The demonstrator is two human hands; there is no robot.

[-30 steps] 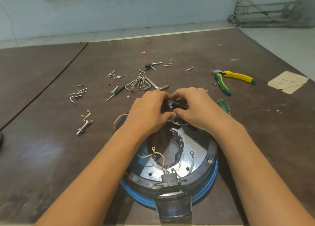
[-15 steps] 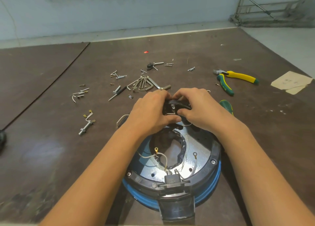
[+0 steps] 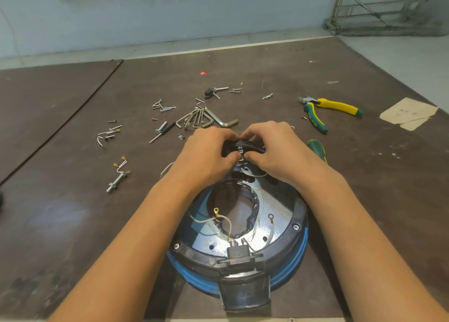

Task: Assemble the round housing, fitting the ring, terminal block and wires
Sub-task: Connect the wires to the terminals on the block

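Dark brown board covers the bench (image 3: 60,212), with a pale wall behind it and a metal frame standing at the far right corner. Close to me on the bench lies the round housing (image 3: 192,276), blue at the rim, with a black ring (image 3: 300,210) set on top round a shiny metal plate. A terminal block (image 3: 239,251) sits at the housing's near edge, and thin wires (image 3: 201,220) rise from it and curl over the plate's middle hole, two of them ending in loose ring lugs.

My left hand (image 3: 206,154) and right hand (image 3: 274,149) meet over the housing's far edge. The fingers of both hands curl round a small black part (image 3: 245,146) and pinch it from either side, thumbs nearly touching under it. I cannot tell whether the part is seated on the ring.

Beyond my hands lies a bunch of hex keys (image 3: 206,118) among scattered screws (image 3: 165,107). Yellow-and-green pliers (image 3: 337,106) lie to the right, and a green screwdriver handle (image 3: 315,147) shows just beside my right wrist. A bolt (image 3: 116,182) lies well to the left.
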